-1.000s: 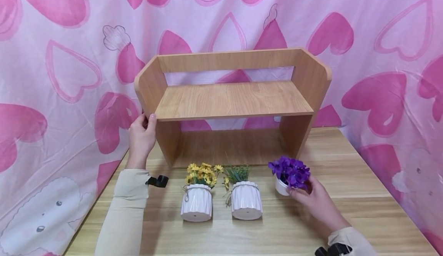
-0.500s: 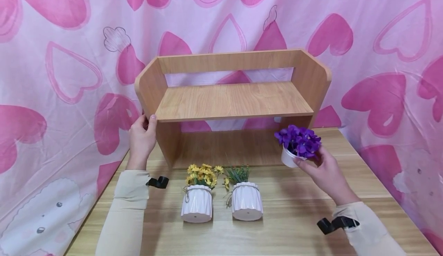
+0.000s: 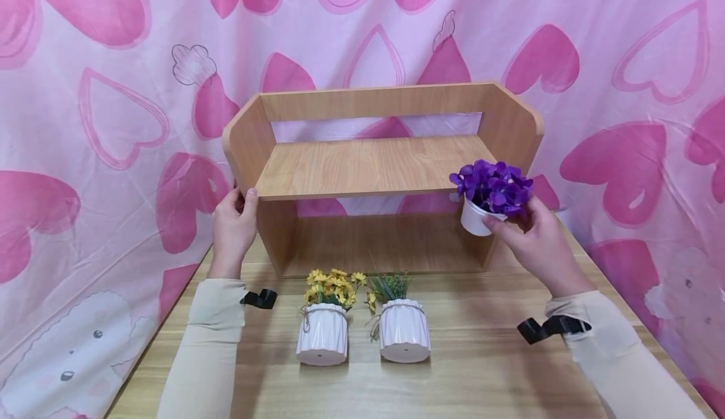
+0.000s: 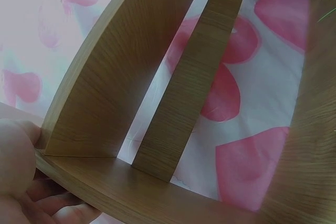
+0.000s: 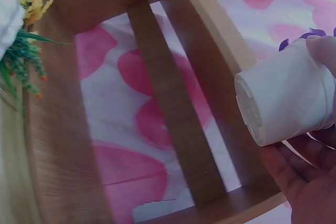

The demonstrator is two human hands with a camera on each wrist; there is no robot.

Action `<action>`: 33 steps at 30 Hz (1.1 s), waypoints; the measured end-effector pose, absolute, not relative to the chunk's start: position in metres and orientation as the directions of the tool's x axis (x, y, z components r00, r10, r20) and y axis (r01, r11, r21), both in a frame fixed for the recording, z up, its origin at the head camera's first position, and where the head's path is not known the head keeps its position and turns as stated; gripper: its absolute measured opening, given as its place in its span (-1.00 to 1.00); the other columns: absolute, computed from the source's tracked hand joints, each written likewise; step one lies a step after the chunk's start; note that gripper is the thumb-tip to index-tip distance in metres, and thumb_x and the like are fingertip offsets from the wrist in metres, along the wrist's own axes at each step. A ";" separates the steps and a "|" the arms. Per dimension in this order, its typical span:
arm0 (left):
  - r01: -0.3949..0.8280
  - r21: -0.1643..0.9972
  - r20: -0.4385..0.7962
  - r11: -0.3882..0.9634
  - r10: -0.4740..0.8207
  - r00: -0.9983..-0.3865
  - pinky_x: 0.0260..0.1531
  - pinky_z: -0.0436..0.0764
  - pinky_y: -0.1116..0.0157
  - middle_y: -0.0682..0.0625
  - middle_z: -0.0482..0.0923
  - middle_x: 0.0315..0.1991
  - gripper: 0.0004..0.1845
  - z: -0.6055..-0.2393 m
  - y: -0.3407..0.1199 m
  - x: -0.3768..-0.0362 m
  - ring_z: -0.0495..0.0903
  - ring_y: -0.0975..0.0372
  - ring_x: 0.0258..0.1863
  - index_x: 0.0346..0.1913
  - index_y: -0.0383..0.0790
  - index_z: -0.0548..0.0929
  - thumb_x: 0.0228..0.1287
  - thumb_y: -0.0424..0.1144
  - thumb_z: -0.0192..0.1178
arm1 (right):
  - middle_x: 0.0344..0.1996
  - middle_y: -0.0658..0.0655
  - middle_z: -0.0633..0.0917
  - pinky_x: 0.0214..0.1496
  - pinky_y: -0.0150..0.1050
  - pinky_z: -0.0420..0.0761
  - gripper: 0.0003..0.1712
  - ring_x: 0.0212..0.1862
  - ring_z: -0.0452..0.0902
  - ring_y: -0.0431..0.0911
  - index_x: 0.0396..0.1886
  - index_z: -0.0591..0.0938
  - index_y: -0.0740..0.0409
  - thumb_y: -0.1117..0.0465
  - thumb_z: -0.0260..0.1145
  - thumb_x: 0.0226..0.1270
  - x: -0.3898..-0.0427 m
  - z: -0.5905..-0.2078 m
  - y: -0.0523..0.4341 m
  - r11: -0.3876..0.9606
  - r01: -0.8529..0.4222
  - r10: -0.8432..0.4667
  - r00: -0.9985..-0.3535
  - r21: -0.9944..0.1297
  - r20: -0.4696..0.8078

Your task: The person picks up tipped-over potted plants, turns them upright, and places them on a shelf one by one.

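My right hand (image 3: 538, 243) grips a small white pot (image 5: 289, 95) of purple flowers (image 3: 495, 186), held in the air before the right end of a two-tier wooden shelf (image 3: 368, 167). In the right wrist view the thumb lies on the pot's upper side and the fingers pass beneath it. My left hand (image 3: 234, 227) holds the shelf's left side panel at the level of the upper board, thumb on the front edge; in the left wrist view its fingers (image 4: 73, 214) curl under that edge.
On the wooden table (image 3: 481, 375) before the shelf stand two white fluted pots: one with yellow flowers (image 3: 334, 287), the other with green sprigs (image 3: 393, 285). A pink heart-patterned cloth (image 3: 623, 48) hangs behind and at both sides.
The right hand has lifted the pot of purple flowers off the table, up to about the height of the upper board. My left hand stays on the side panel.
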State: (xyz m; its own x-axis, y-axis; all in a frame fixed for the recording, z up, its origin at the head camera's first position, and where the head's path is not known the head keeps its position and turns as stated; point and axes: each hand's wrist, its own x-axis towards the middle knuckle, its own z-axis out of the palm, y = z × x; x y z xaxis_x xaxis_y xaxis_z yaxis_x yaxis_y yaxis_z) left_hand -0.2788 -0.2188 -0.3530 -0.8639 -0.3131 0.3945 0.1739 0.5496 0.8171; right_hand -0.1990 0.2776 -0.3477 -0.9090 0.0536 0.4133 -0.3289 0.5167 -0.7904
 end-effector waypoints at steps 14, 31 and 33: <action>0.143 0.820 0.370 0.554 -0.323 -0.871 0.42 0.61 -0.11 -0.34 0.62 0.38 -0.37 -0.352 -0.218 -0.278 0.66 -0.14 0.36 0.53 -0.28 0.53 0.68 0.09 0.03 | 0.52 0.30 0.54 0.26 -0.55 0.62 -0.09 0.39 0.58 0.14 0.69 0.30 0.08 -0.10 0.44 0.51 -0.226 -0.307 0.278 0.524 -0.252 0.072 -0.939 -0.814 0.337; 0.149 0.823 0.371 0.548 -0.319 -0.872 0.40 0.62 -0.12 -0.35 0.62 0.39 -0.36 -0.354 -0.217 -0.278 0.66 -0.15 0.34 0.53 -0.29 0.52 0.69 0.10 0.02 | 0.57 0.33 0.47 0.55 0.33 0.47 0.17 0.54 0.43 0.29 0.69 0.28 0.12 -0.47 0.40 0.35 -0.255 -0.290 0.272 0.587 -0.113 0.098 -0.973 -0.801 0.210; 0.148 0.821 0.371 0.551 -0.319 -0.872 0.40 0.62 -0.12 -0.35 0.61 0.39 -0.35 -0.354 -0.218 -0.278 0.66 -0.15 0.34 0.54 -0.29 0.52 0.69 0.11 0.02 | 0.57 0.33 0.47 0.55 0.33 0.48 0.17 0.53 0.43 0.29 0.69 0.28 0.11 -0.47 0.39 0.35 -0.257 -0.289 0.270 0.582 -0.111 0.099 -0.974 -0.806 0.205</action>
State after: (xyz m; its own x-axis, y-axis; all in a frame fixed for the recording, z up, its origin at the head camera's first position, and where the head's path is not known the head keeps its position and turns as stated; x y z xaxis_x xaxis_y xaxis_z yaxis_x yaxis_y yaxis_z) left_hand -0.2782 -0.2176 -0.3538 -0.8722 -0.3187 0.3710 0.1482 0.5507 0.8214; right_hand -0.2573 0.2702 -0.2895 -0.9737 0.0987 0.2053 -0.1110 0.5815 -0.8059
